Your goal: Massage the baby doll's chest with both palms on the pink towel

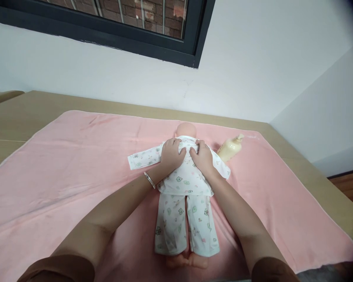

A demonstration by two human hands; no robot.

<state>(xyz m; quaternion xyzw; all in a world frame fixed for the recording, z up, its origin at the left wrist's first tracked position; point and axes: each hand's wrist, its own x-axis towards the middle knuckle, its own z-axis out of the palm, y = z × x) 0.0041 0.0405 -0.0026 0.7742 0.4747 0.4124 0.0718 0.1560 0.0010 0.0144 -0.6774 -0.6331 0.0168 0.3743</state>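
Note:
A baby doll [186, 178] in a white printed top and trousers lies stretched out lengthwise before me. Its bare head [186, 129] points away from me and no face shows. Both my hands are on the upper part of its top, near the shoulders. My left hand [171, 154], with a bangle at the wrist, curls its fingers over the doll's left-side shoulder area, thumb toward the middle. On the other side my right hand [202, 156] grips likewise, its thumb facing the other one. The cloth between the thumbs looks slightly bunched. The doll's bare feet [188, 260] poke out below.
A pink blanket [106, 156] lies under the doll, over a wooden table [297, 164]. A cream-coloured pump bottle [230, 149] lies tilted on the blanket to the right of the doll. Behind are a white wall and a dark window frame [153, 45].

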